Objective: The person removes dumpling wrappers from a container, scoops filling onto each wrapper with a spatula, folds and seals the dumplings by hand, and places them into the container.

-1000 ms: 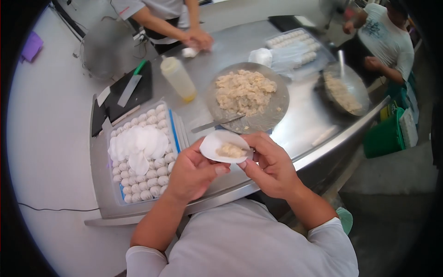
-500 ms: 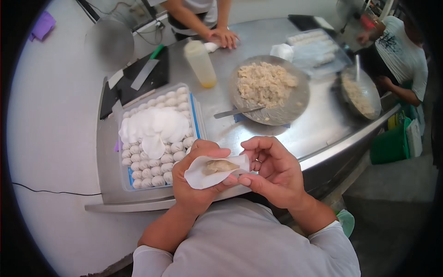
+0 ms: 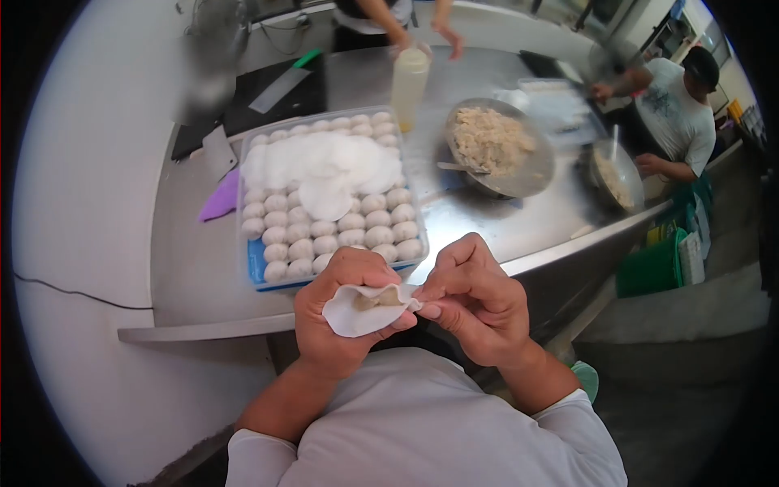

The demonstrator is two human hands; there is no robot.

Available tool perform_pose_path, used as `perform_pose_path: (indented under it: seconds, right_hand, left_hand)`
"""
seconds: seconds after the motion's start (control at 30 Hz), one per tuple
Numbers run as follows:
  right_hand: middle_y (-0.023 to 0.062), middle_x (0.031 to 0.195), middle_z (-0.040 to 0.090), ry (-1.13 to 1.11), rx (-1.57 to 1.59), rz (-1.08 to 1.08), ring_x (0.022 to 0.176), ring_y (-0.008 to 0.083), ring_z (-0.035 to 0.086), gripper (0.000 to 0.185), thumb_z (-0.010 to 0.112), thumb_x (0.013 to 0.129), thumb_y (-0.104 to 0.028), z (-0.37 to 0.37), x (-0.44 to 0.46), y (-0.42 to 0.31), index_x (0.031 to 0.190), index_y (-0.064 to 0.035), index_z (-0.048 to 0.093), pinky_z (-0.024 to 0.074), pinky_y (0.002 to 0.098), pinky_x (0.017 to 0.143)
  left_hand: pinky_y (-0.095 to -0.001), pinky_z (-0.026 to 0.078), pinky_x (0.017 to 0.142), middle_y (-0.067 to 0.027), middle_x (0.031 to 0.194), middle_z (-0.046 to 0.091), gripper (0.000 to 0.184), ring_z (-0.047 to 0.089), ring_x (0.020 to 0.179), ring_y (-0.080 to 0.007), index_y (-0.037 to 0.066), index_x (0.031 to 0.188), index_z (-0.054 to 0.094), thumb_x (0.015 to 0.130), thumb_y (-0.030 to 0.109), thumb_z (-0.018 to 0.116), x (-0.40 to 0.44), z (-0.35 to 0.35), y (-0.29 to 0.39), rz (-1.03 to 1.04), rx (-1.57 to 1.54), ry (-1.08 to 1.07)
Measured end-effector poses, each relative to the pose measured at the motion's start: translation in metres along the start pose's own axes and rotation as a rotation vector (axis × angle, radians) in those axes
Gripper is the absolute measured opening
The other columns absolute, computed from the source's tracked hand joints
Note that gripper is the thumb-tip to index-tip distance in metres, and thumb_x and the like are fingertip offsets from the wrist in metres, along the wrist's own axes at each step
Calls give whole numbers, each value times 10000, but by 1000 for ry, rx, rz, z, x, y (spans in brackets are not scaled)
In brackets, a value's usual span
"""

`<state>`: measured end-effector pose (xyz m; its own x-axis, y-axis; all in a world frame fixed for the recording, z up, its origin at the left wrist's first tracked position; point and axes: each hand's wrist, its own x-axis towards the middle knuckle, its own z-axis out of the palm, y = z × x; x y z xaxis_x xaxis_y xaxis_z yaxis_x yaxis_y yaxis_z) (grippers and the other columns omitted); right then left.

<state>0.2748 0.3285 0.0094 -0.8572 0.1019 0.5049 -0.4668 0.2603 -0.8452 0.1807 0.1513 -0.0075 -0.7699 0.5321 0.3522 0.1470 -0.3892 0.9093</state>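
A round white dumpling wrapper [image 3: 345, 316] with a lump of pale filling [image 3: 376, 302] rests in my left hand [image 3: 329, 312], whose fingers curl round it from below and behind. The thumb and fingers of my right hand [image 3: 479, 304] pinch the wrapper's right edge, which is gathered there into a small fold. Its left side still spreads flat. Just beyond my left hand stands a plastic tray [image 3: 250, 268] holding rows of pleated dumplings [image 3: 324, 245], with a pile of loose white wrappers [image 3: 320, 166] lying on top of them.
On the steel table [image 3: 462, 223] is a metal bowl [image 3: 531, 174] of filling with a spoon [image 3: 462, 168]. A squeeze bottle [image 3: 410, 85] is under a co-worker's hand [image 3: 403, 45]. Knives lie at the back left. Another person [image 3: 677, 114] stands at right beside a second bowl [image 3: 629, 174].
My right fingers have closed on the wrapper's right edge, gathering it. The view has shifted, bringing the tray closer. The co-worker's hand has moved from the table to the bottle.
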Motion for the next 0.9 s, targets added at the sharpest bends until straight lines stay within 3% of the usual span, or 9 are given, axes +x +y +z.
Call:
perform_pose_path:
  seconds: [0.13,0.2,0.33,0.4,0.5,0.63,0.7,0.8,0.9]
  right_hand:
    - [65,1023,614,101,284,226,851,144,580,172,701,920,10,39,3,-26,1092,-7,712,480,267,711]
    - [79,996,646,-76,-110,-89,845,188,590,205,710,884,33,42,5,-22,1085,-7,717,493,289,716]
    - [86,944,668,-116,-161,-119,839,199,597,232,701,865,64,68,11,-37,1085,-7,716,498,295,719]
    - [87,901,665,32,16,128,819,208,591,245,702,846,82,86,9,-50,1075,-4,716,498,310,695]
    - [92,907,662,-106,-231,-143,813,211,588,264,712,838,84,86,9,-46,1088,1,711,496,318,672]
    - [98,896,657,-159,-225,-157,817,217,592,277,717,830,93,100,11,-49,1094,13,699,500,316,661]
    - [84,930,645,-19,-35,67,823,192,575,174,746,866,14,114,6,-53,1031,35,696,455,282,689]
    - [89,927,639,-142,-276,-154,827,186,574,167,740,884,5,109,10,-50,1040,33,687,459,282,693]
    - [92,921,634,-154,-252,-109,823,183,570,178,741,894,-8,113,9,-51,1055,35,678,457,277,693]
  left_hand:
    - [-279,508,860,-81,1097,654,424,626,1002,-145,53,1095,720,719,-23,902,-14,-30,19,71,64,-109]
    - [-274,513,857,-85,1104,656,427,633,1005,-142,50,1093,719,716,-28,903,-25,-39,29,74,99,-125]
    - [-260,521,844,-84,1108,664,430,643,986,-131,44,1089,726,707,-23,910,-38,-57,39,9,-68,-51]
    - [-256,524,841,-83,1107,667,426,646,979,-128,42,1086,728,707,-22,910,-42,-66,42,62,15,-102]
    - [-261,526,850,-83,1107,672,413,649,988,-133,42,1087,727,720,-21,904,-54,-73,48,32,-15,-124]
    - [-273,537,852,-79,1109,673,414,654,1001,-143,35,1096,720,728,-30,899,-61,-83,47,12,-111,-35]
    - [-279,542,850,-75,1110,673,415,654,1004,-143,30,1104,712,736,-38,891,-63,-87,48,53,-78,-91]
    - [-286,545,847,-69,1106,670,385,651,1006,-140,17,1106,703,765,-63,862,-69,-87,54,-4,-115,-112]
    - [-293,551,863,-72,1100,666,368,645,1026,-138,8,1114,697,786,-84,836,-74,-86,52,-98,-351,42]
